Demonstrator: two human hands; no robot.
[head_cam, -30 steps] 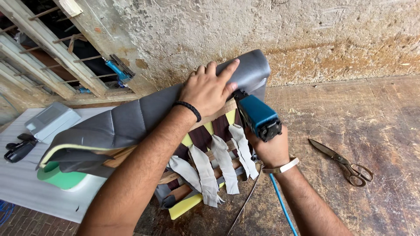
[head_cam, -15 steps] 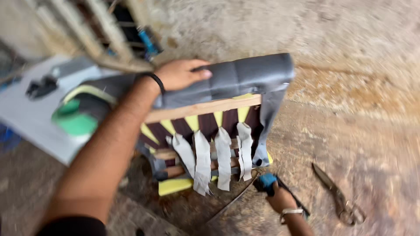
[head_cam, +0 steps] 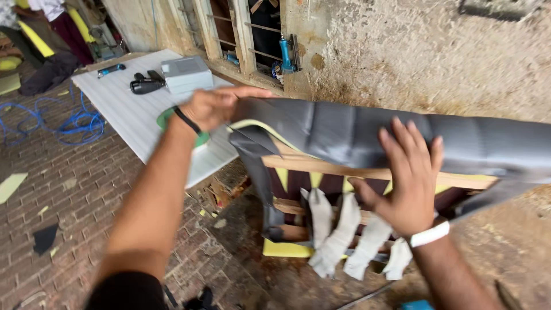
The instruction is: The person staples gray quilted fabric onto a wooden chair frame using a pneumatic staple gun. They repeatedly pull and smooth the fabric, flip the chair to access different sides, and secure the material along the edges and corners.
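Observation:
An upholstered seat piece stands on edge: grey vinyl cover (head_cam: 344,129) over a wooden frame (head_cam: 321,166), with yellow foam (head_cam: 284,248) and several pale webbing straps (head_cam: 338,235) hanging on its underside. My left hand (head_cam: 213,107), with a black wristband, grips the cover's upper left end. My right hand (head_cam: 406,178), with a white wristband, lies flat and spread against the cover and frame rail near the middle. A bit of a blue tool (head_cam: 416,305) lies on the floor at the bottom edge.
A white board (head_cam: 123,109) at the left carries a grey box (head_cam: 186,73), a black tool (head_cam: 146,85) and a green disc (head_cam: 165,117). A blue hose (head_cam: 54,123) coils on the brick floor. A rough wall (head_cam: 402,51) is behind.
The view swung left. My right hand let go of the blue tool and came up onto the seat. My left hand slid along to the cover's left end.

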